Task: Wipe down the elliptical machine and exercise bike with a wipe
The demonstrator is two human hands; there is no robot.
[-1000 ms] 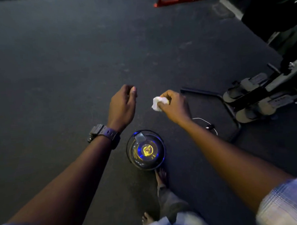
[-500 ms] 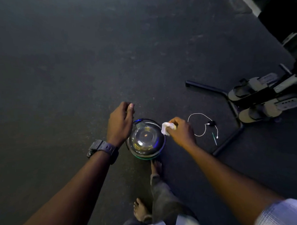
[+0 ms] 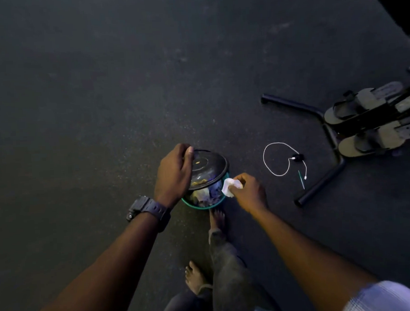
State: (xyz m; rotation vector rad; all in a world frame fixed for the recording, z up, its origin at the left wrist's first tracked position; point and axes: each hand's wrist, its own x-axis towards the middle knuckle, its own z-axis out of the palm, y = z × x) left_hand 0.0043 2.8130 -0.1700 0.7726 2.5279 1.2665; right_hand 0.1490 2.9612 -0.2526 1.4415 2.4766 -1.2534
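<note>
My left hand [image 3: 174, 172] covered the left part of the bin lid [image 3: 208, 165], so I could not see how my fingers held its edge. The lid hid most of the inside of the small bin [image 3: 202, 197]; the things in it were too dim to name. My right hand [image 3: 248, 191] covered part of the wipe [image 3: 230, 186]. The exercise machine [image 3: 374, 117] was cut off by the right edge of the picture, only its base bar and pedals showed. The small dark piece on the white cable [image 3: 276, 161] was too small to identify.
</note>
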